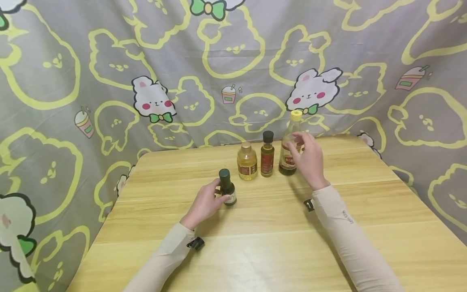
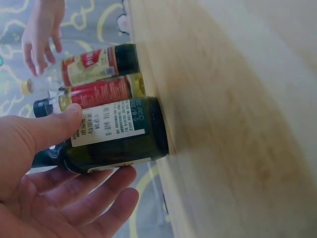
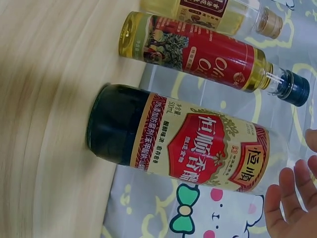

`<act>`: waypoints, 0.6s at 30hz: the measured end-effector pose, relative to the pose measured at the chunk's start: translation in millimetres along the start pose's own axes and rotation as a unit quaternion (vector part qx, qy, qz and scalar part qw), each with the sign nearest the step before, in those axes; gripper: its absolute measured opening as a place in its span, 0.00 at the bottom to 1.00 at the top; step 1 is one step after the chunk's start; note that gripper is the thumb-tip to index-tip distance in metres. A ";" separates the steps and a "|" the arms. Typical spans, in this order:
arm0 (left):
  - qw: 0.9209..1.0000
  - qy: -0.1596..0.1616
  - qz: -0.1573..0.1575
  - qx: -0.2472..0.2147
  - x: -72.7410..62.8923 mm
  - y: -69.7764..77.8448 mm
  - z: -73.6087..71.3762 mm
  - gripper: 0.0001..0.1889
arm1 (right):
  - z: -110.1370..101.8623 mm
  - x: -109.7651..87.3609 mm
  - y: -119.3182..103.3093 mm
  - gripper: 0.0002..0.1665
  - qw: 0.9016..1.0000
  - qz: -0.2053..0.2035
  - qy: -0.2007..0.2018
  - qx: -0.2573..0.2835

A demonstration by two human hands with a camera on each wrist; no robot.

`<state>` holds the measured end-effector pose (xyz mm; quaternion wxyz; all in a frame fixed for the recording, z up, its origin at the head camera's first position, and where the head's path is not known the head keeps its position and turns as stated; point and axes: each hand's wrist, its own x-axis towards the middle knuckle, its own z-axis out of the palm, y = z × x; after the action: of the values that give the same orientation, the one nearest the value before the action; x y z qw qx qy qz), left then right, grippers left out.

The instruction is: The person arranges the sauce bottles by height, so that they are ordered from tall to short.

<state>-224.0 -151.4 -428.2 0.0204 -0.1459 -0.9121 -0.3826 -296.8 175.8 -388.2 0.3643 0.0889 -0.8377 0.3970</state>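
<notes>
My left hand (image 1: pixel 205 204) is at a small dark green olive oil bottle (image 1: pixel 228 188) standing on the table. Its thumb lies against the white label, and its fingers curl round the other side, as the left wrist view shows. Farther right, my right hand (image 1: pixel 310 160) is beside a tall vinegar bottle (image 3: pixel 198 144) with a yellow cap (image 1: pixel 296 115). Its fingers are loosely bent and spread near the bottle's upper part, not closed round it. The vinegar bottle stands upright, dark liquid in its lower part.
Between the hands, toward the back, stand a red-labelled olive oil bottle (image 1: pixel 267 160) with a black cap and a squat bottle of pale yellow liquid (image 1: pixel 247 170). The wooden table (image 1: pixel 255 251) ends at a patterned grey curtain (image 1: pixel 175 134).
</notes>
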 end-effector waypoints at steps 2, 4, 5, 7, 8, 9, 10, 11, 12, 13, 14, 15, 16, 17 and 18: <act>1.000 0.000 -0.001 -0.001 0.8 -0.3 0.2 0.24 | -1.1 1.1 1.8 0.20 1.000 0.002 0.006 0.005; 1.000 -0.001 0.001 -0.003 1.3 -0.4 0.1 0.24 | -2.2 1.9 3.7 0.20 1.000 0.005 0.009 0.011; 1.000 -0.001 0.001 -0.003 1.4 -0.4 0.1 0.24 | -2.6 2.2 4.9 0.20 1.000 0.007 0.009 0.012; 1.000 -0.002 -0.001 -0.004 1.8 0.0 0.0 0.24 | -3.6 2.4 6.1 0.20 1.000 0.012 0.007 0.015; 1.000 -0.002 -0.001 -0.005 2.1 0.1 0.0 0.24 | -4.0 2.4 6.7 0.20 1.000 0.014 0.006 0.016; 1.000 -0.002 -0.002 -0.005 2.5 0.3 -0.1 0.24 | -4.2 2.5 7.4 0.20 1.000 0.015 0.006 0.017; 1.000 -0.001 -0.003 -0.004 3.0 0.4 -0.1 0.24 | -4.3 2.6 8.2 0.20 1.000 0.017 0.005 0.017; 1.000 -0.001 -0.005 -0.004 3.6 0.5 0.0 0.24 | -4.3 2.6 8.8 0.20 1.000 0.019 0.005 0.018; 1.000 -0.001 -0.006 -0.003 4.5 0.5 0.0 0.24 | -4.3 2.8 9.5 0.20 1.000 0.020 0.005 0.018; 1.000 -0.001 -0.006 -0.002 5.4 0.4 0.0 0.24 | -4.2 2.9 10.2 0.20 1.000 0.021 0.005 0.018; 1.000 0.000 -0.007 -0.001 6.5 -0.2 0.2 0.24 | -4.1 3.0 10.9 0.20 1.000 0.022 0.006 0.019; 1.000 0.001 -0.008 0.000 7.6 -0.5 0.2 0.23 | -3.9 3.0 11.5 0.20 0.999 0.024 0.006 0.020; 1.000 0.001 -0.009 0.001 8.6 -0.6 0.2 0.23 | -3.8 3.0 12.2 0.20 0.999 0.026 0.006 0.020; 1.000 0.001 -0.010 0.002 9.7 -0.8 0.2 0.23 | -3.7 2.9 12.7 0.21 0.999 0.028 0.006 0.020; 1.000 0.002 -0.011 0.002 10.8 -1.1 0.1 0.23 | -3.5 2.9 13.1 0.21 0.999 0.030 0.006 0.020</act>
<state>-234.7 -149.3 -427.4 0.0180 -0.1351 -0.9145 -0.3809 -302.7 187.6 -392.7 0.3551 0.0690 -0.8298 0.4249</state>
